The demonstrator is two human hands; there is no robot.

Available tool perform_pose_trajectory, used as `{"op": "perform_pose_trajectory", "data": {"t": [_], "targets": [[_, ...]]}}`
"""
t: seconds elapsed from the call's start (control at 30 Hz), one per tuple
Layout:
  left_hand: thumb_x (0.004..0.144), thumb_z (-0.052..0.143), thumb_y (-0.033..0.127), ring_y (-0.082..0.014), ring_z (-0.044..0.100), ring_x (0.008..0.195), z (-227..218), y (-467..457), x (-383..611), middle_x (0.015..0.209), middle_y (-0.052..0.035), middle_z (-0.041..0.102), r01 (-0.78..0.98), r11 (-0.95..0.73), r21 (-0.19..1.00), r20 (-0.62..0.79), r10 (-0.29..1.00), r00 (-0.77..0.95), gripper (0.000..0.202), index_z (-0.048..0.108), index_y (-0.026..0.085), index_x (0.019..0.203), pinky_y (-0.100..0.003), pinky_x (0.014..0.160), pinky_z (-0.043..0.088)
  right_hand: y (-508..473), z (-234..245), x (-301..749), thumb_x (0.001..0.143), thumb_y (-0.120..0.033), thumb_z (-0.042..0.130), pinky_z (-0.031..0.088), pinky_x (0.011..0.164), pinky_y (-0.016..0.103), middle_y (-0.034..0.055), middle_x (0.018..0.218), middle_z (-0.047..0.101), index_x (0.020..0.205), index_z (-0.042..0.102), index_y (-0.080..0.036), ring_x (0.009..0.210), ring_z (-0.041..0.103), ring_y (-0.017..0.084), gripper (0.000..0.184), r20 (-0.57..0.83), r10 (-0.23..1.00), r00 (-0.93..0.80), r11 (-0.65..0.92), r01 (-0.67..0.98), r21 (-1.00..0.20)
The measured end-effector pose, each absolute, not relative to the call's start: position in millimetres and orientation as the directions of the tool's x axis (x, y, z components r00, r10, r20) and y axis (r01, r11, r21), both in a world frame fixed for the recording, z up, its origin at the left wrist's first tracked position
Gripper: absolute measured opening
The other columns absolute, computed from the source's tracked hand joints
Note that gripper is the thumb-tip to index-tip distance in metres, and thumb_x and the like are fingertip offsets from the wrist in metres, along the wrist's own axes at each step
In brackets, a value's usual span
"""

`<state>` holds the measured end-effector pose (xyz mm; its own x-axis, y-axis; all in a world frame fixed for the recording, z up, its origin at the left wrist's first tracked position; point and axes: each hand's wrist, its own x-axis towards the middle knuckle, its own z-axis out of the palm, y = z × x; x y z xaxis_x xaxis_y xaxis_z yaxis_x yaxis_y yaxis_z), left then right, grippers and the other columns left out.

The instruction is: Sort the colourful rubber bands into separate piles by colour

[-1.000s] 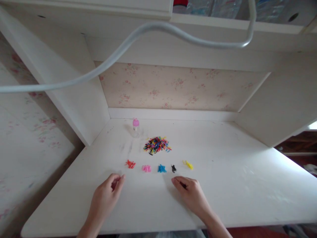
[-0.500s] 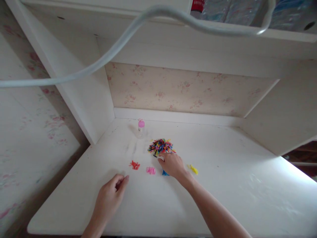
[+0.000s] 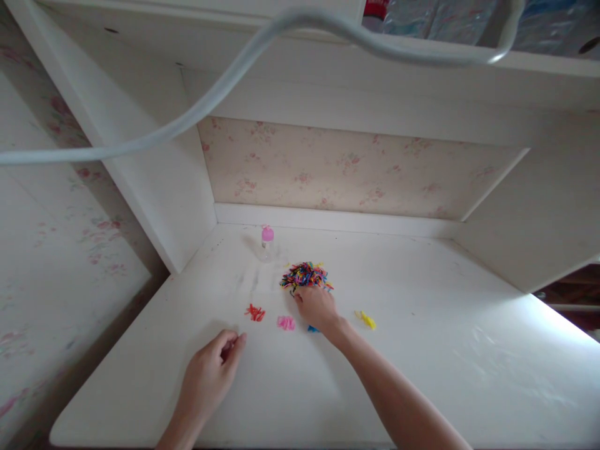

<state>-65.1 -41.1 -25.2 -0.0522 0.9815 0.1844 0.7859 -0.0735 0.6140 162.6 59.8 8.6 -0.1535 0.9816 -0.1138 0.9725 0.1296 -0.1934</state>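
Observation:
A mixed heap of small, many-coloured bands, which look like little rubber bands, lies mid-table. My right hand is at its near edge, fingers bent and drawn together against the bands; its fingertips are too small and partly hidden to show what they pinch. On the table at the left, my left hand rests closed, thumb against the curled forefinger, its inside hidden. Single-colour groups lie in front of the heap: red bands, pink bands, blue bands partly covered by my right hand, and yellow bands.
Behind the heap, to the left, a small clear bottle with a pink cap stands on the white table. White side panels and a shelf enclose the back. Across the top runs a pale cable; plastic bottles sit above.
My right hand has shifted a little to the left along the heap's near edge, its fingers drawing closer together. My left hand has stayed almost still.

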Motion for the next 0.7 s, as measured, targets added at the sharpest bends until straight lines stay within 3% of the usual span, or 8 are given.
{"op": "perform_pose_trajectory", "data": {"t": [0.13, 0.27, 0.47, 0.7], "targets": [[0.087, 0.042, 0.048, -0.0109, 0.053, 0.048, -27, -40, -66, 0.054, 0.0049, 0.055, 0.794, -0.083, 0.602, 0.186, 0.982, -0.038, 0.03, 0.055, 0.022, 0.078, -0.019, 0.05, 0.04, 56, 15, 165, 0.093, -0.029, 0.034, 0.041, 0.071, 0.028, 0.0117, 0.094, 0.068, 0.095, 0.066, -0.018, 0.085, 0.063, 0.02, 0.034, -0.081, 0.985, -0.154, 0.134, 0.968, -0.214], [0.087, 0.042, 0.05, -0.0105, 0.054, 0.049, -30, -40, -67, 0.055, 0.0052, 0.056, 0.793, -0.072, 0.605, 0.165, 0.986, -0.036, 0.032, 0.056, 0.023, 0.079, -0.018, 0.051, 0.041, 39, 27, 188, 0.094, -0.031, 0.03, 0.038, 0.067, 0.024, 0.006, 0.093, 0.069, 0.096, 0.063, -0.023, 0.084, 0.063, 0.017, 0.034, -0.004, 0.991, -0.134, 0.129, 0.96, -0.248], [0.086, 0.041, 0.052, -0.0109, 0.056, 0.049, -32, -38, -67, 0.055, 0.0048, 0.058, 0.813, -0.077, 0.576, 0.182, 0.983, -0.035, 0.033, 0.057, 0.024, 0.079, -0.018, 0.052, 0.042, -7, 16, 247, 0.092, -0.035, 0.035, 0.036, 0.059, 0.021, 0.0015, 0.072, 0.067, 0.089, 0.063, -0.022, 0.065, 0.06, 0.014, 0.031, 0.145, 0.989, 0.037, 0.04, 0.869, -0.493], [0.086, 0.042, 0.051, -0.0116, 0.06, 0.055, -33, -36, -64, 0.06, 0.0047, 0.062, 0.869, -0.085, 0.488, 0.206, 0.978, -0.02, 0.03, 0.057, 0.025, 0.08, -0.017, 0.053, 0.042, -43, -17, 267, 0.093, -0.037, 0.034, 0.038, 0.059, 0.022, 0.0014, 0.076, 0.069, 0.09, 0.062, -0.024, 0.068, 0.063, 0.016, 0.031, 0.113, 0.986, 0.119, -0.044, 0.857, -0.513]]}}
